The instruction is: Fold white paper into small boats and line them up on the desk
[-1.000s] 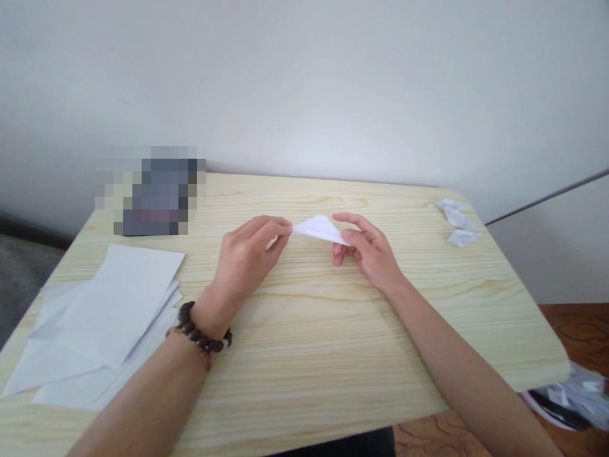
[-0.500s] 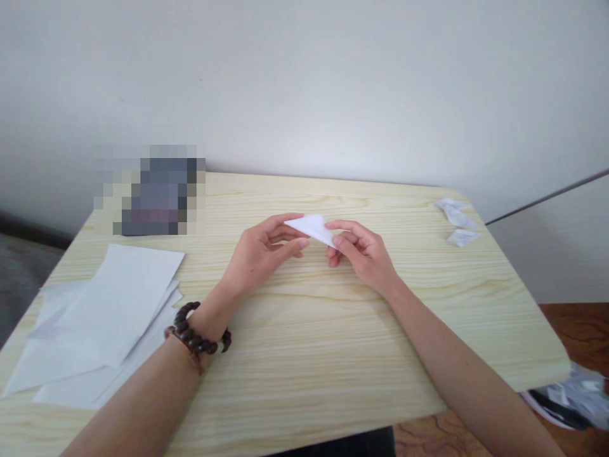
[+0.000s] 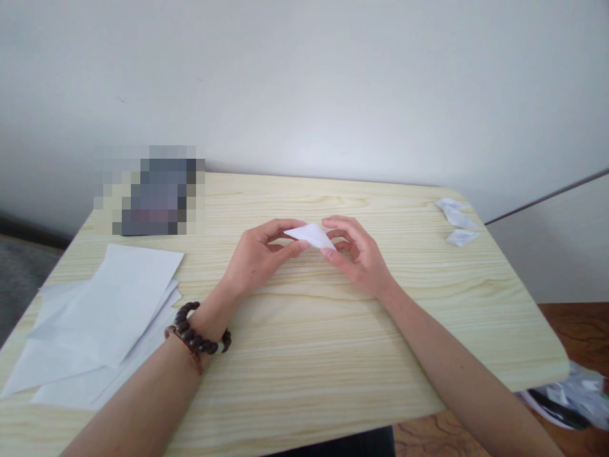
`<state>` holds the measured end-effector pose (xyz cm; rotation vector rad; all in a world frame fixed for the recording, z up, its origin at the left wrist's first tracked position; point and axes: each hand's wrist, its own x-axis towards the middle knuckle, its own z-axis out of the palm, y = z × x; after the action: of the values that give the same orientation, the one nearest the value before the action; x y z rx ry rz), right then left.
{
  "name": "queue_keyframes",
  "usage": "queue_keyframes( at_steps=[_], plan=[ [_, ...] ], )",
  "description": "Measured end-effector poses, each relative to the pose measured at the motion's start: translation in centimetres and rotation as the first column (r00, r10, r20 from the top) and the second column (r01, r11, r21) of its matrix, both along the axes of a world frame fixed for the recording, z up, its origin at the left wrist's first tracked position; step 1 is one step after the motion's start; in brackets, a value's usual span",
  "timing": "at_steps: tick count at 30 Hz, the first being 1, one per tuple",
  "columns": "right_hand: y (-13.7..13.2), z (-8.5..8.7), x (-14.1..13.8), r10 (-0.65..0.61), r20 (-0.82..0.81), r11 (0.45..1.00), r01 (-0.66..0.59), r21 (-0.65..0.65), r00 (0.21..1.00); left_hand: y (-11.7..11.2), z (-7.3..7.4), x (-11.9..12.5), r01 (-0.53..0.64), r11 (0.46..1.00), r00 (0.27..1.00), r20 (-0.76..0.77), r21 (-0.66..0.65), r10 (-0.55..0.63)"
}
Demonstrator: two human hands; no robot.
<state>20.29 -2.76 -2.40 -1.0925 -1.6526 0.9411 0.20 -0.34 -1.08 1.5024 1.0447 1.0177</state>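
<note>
A small folded piece of white paper (image 3: 311, 235) is held just above the middle of a light wooden table (image 3: 304, 330). My left hand (image 3: 259, 254) pinches its left end between thumb and fingers. My right hand (image 3: 354, 254) pinches its right end, fingers curled round it. A dark bead bracelet (image 3: 197, 334) sits on my left wrist. Part of the paper is hidden behind my fingers.
A loose stack of white sheets (image 3: 95, 324) lies at the table's left. A blurred dark object (image 3: 152, 193) sits at the back left. Three small folded paper pieces (image 3: 457, 221) lie at the back right corner. A wall runs behind the table.
Both hands have drawn closer together around the folded paper, which looks shorter and more covered by the fingers than a second ago. Nothing else has moved.
</note>
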Motion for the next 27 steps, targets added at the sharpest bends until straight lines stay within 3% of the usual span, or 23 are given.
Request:
queue_keyframes(
  at_steps=[4,15,23,27],
  plan=[
    [0.04,0.06,0.13,0.044,0.042,0.998,-0.045,0.034,0.998,-0.15,0.08,0.02,0.041,0.999,0.999,0.013,-0.005,-0.041],
    [-0.03,0.01,0.05,0.041,-0.003,0.998,-0.041,-0.041,0.999,-0.29,-0.02,0.04,0.027,0.999,1.0,0.006,0.031,-0.028],
    [-0.43,0.18,-0.34,-0.022,0.107,0.998,0.016,0.057,0.994,-0.34,0.3,-0.01,0.046,0.996,0.999,-0.018,0.072,-0.045],
    [-0.69,0.3,-0.54,-0.117,0.254,0.972,0.058,0.229,0.96,-0.35,0.28,0.06,0.021,0.994,0.997,-0.071,0.108,-0.013]
  ],
)
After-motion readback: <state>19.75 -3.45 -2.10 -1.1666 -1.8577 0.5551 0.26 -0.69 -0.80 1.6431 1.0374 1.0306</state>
